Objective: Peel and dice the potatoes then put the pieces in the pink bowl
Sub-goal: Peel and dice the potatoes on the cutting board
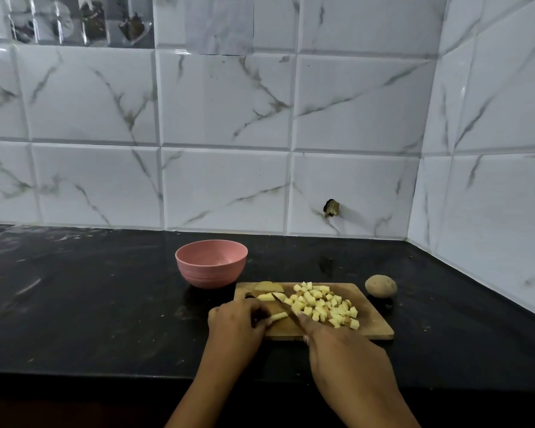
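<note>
A wooden cutting board (374,319) lies on the black counter with a pile of diced potato pieces (325,304) on its right half. My left hand (235,322) pinches a pale potato strip (279,316) at the board's left edge. My right hand (337,341) grips a knife (286,308) whose blade slants up and left, just right of that strip. More uncut potato slices (271,296) lie at the board's back left. The pink bowl (211,262) stands behind the board to the left; its visible inside looks bare. A whole unpeeled potato (380,285) sits right of the board.
The white marble-tiled wall (229,180) runs behind the counter and turns a corner at the right. The black counter (90,304) stretches wide to the left, and its front edge lies just below my wrists.
</note>
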